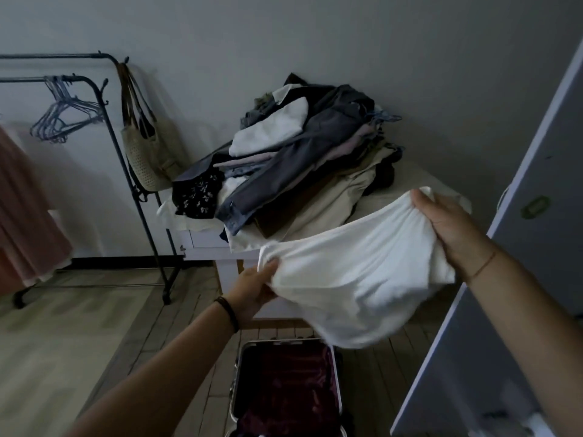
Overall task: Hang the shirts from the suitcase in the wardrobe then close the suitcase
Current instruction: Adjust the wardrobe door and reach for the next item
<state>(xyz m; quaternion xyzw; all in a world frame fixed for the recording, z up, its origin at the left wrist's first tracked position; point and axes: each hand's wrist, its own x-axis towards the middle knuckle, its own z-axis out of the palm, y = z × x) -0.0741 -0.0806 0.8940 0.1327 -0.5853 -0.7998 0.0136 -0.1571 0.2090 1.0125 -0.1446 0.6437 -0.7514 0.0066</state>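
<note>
Shirt held up over the suitcase, no hanger in it yet.

The left grip pinches the white cloth's edge at 8 o'clock of the bundle. The right grip bunches the far edge at 2 o'clock, so the shirt sags between them mid-frame, above the open suitcase at 6 o'clock. The step in hand, I judge, is readying one shirt to hang. The next move calls for freeing one grip to fetch one of the hangers from the rack at 10 o'clock (the grey door at 3 o'clock may be the wardrobe; I cannot tell). After that the neck opening must be found.
</note>
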